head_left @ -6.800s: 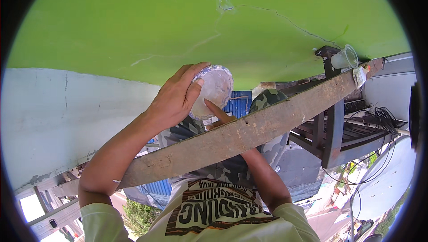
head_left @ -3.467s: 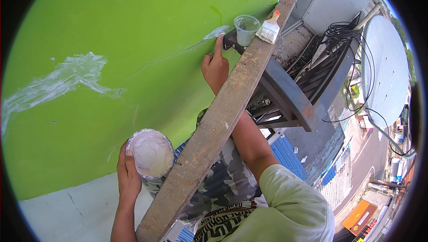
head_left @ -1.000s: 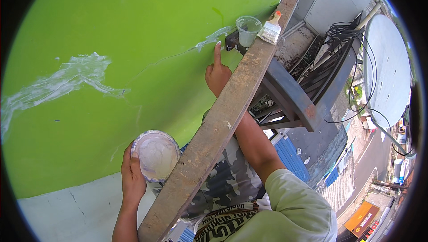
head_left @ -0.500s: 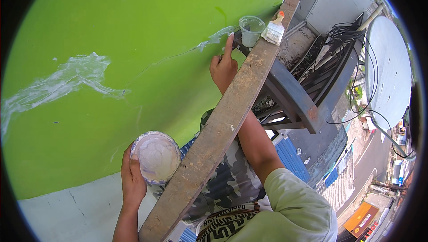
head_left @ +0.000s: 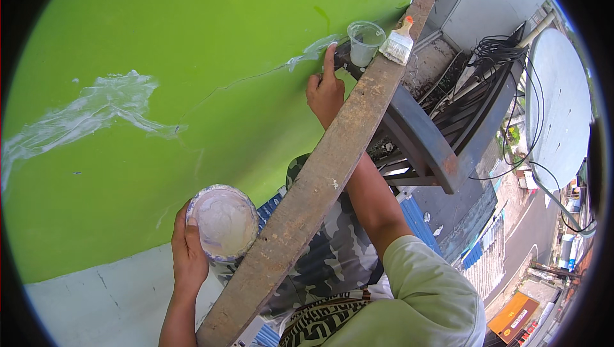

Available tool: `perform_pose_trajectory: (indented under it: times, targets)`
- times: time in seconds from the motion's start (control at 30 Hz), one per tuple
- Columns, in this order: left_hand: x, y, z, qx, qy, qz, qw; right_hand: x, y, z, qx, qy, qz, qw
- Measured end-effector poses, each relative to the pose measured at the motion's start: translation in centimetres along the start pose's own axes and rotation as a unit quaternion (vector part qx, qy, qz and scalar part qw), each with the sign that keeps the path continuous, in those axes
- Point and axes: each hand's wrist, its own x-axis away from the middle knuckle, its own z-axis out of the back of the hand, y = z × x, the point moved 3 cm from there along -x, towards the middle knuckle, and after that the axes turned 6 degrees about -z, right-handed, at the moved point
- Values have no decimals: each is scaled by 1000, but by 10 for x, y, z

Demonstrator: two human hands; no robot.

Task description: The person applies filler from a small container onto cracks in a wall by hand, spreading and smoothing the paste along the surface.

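My left hand [head_left: 187,244] grips a round tub [head_left: 220,222] of whitish paste, just left of a long wooden plank [head_left: 332,171]. My right hand [head_left: 325,91], beyond the plank, has its index finger stretched to a white smear [head_left: 307,53] on the green wall [head_left: 192,27], other fingers curled, a white dab at the fingertip. A thin crack runs leftward from there toward a larger white patch [head_left: 115,107]. A clear plastic cup [head_left: 363,49] stands right of that finger, beside a paintbrush [head_left: 398,45] with white bristles lying on the plank.
A dark metal frame [head_left: 435,149] holds coiled black cables [head_left: 495,49], with a satellite dish [head_left: 553,110] at the right. A street [head_left: 524,232] and blue corrugated roofing [head_left: 419,219] show far below. Pale wall [head_left: 89,302] lies along the lower left.
Since the oldest frame, my view has turned and my right finger has left the tub for the wall. The crack's smear has lengthened leftward. In the last second that fingertip moved up and right.
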Motion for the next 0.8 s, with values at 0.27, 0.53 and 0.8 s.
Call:
perform_pose_trajectory:
  times: [0.27, 0.53, 0.8]
  targets:
    - [0, 0, -1, -6, 2, -1, 1000, -6, -1, -1, -136, -5, -47, 990]
    - [1, 1, -1, -12, -3, -6, 1000, 28, 3, -17, -1, -14, 234, 972]
    - [0, 2, -4, -13, -10, -7, 1000, 13, 5, -12, -6, -24, 103, 994]
